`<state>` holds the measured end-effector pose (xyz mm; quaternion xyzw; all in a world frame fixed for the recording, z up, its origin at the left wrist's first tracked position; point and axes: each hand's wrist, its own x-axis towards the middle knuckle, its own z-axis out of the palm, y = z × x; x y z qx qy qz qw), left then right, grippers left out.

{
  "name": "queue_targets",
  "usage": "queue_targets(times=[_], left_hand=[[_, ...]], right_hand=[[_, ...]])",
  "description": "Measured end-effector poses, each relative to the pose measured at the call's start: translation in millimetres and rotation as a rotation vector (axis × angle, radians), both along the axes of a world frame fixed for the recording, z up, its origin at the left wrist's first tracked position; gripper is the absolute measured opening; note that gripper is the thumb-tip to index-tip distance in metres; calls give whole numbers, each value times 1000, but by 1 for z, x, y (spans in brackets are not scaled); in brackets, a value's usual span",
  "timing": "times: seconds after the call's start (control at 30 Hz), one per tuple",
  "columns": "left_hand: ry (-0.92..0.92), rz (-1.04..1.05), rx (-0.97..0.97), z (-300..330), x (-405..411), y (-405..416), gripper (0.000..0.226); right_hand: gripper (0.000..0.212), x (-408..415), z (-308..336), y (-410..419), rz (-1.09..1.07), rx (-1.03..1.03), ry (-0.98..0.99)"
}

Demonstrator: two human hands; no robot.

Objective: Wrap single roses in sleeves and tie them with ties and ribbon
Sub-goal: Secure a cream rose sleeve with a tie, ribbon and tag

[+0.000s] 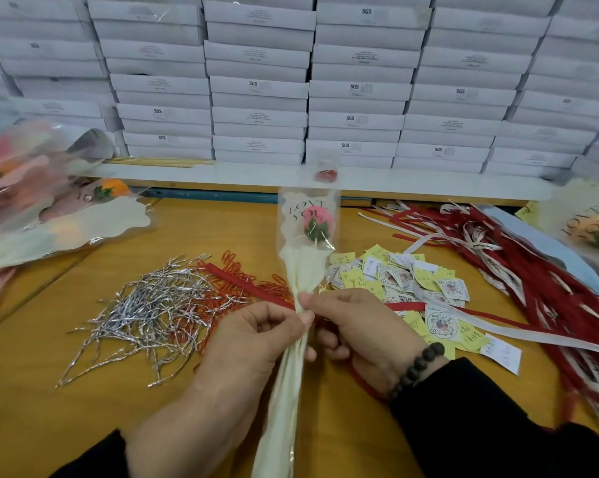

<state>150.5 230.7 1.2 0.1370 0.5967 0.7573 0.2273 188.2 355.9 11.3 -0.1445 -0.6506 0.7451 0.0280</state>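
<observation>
A pink rose (317, 219) stands inside a clear and cream sleeve (303, 263) printed "LOVE YOU", held upright over the wooden table (84, 408). My left hand (253, 343) grips the gathered neck of the sleeve. My right hand (360, 329) pinches the same neck from the right, with a red ribbon (361, 381) running under its palm. A heap of silver twist ties (146, 312) lies to the left, with red ties (242, 277) beside it.
Wrapped roses (49, 208) are piled at the far left, one more (591, 229) at the far right. Red and white ribbons (515, 270) spread on the right, paper tags (405, 281) in the middle. White boxes (291, 81) are stacked behind.
</observation>
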Motion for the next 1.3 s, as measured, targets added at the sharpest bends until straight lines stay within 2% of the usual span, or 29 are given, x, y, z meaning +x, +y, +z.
queue_targets(times=[0.17, 0.27, 0.47, 0.53, 0.6, 0.67, 0.77, 0.97, 1.07, 1.3], left_hand=[[-113, -31, -4, 1, 1, 0, 49], [-130, -41, 33, 1, 1, -1, 40], [-129, 81, 54, 0, 0, -3, 17], [-121, 132, 70, 0, -2, -3, 9], [-115, 193, 77, -1, -4, -3, 10], [-110, 216, 71, -1, -5, -3, 11], [-103, 226, 78, -2, -6, -3, 7], [-42, 270, 66, -3, -10, -1, 19], [56, 267, 51, -4, -10, 0, 25], [244, 190, 12, -2, -8, -1, 12]], right_hand=[[29, 0, -1, 1, 36, -40, 44], [22, 1, -1, -1, 77, -33, 54], [10, 1, -4, -4, 41, 47, 75], [14, 1, -3, -3, 30, 43, 70], [21, 2, -2, -1, 19, 64, 45], [14, 2, -2, 0, 21, 110, 18], [16, 1, -3, 2, 20, 164, -18], [23, 0, -6, 7, -82, 252, -72], [23, -1, -6, 9, -93, 275, -94], [24, -1, -4, 7, -26, 359, -145]])
